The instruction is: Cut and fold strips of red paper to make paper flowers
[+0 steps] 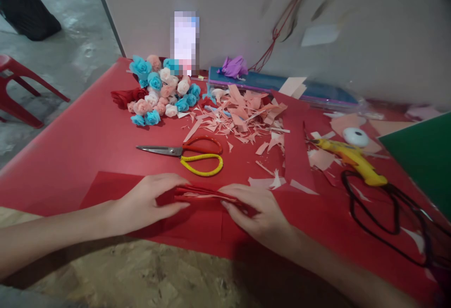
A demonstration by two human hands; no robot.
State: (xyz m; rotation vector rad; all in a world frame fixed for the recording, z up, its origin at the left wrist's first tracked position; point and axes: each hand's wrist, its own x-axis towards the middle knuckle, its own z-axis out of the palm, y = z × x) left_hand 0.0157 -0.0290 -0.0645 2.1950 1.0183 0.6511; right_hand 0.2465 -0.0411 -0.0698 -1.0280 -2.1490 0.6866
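Between my two hands is a layered stack of folded red paper [202, 194], with paler pink edges showing in its side. My left hand [151, 202] pinches its left end between thumb and fingers. At the other end, my right hand [252, 207] grips it the same way, fingers on the far side and thumb on the near side. Flat red paper sheets [109, 185] lie beneath and to the left of my left hand. Just beyond the stack rest scissors [174, 151] with one orange and one yellow handle, blades pointing left.
Blue, pink, white and red paper flowers [155, 82] cluster at the back left, before a blurred phone [186, 40]. Pink paper scraps [243, 115] cover the back middle. A yellow glue gun [355, 160] with a black cord lies right, near a green board [419, 153]. The red table [81, 129] meets a wall.
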